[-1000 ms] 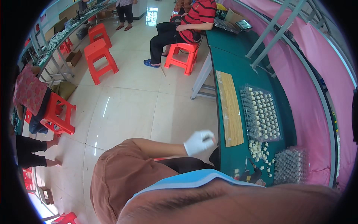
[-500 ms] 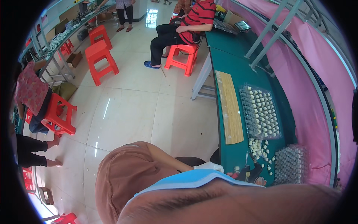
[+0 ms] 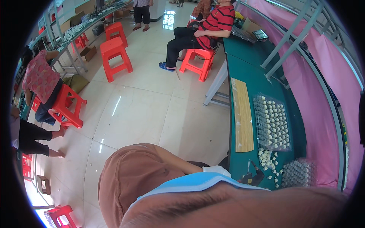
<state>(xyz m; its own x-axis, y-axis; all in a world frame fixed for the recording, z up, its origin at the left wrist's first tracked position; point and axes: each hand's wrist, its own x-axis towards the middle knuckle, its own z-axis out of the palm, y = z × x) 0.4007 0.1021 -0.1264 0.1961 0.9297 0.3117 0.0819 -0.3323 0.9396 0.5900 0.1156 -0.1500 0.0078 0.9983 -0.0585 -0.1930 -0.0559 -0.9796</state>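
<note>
My left arm, in a brown sleeve, reaches toward the table, and a white glove or cuff marks my left hand. Its fingers are hidden behind a light blue cloth edge at the bottom of the view. My right hand is out of sight. Just past the left hand, a dark pistol-shaped tool lies at the near end of the green table. Beside it is a loose pile of small white blocks. Farther along, a clear plastic tray carries rows of similar white pieces.
A wood-patterned board lies along the table's left edge. Stacked clear trays stand at the near right. A pink curtain and grey metal posts border the table. Red stools and several seated or standing people occupy the room.
The whole view has shifted, so table and stools appear farther right. Fingertips that showed near the dark tool are now out of sight.
</note>
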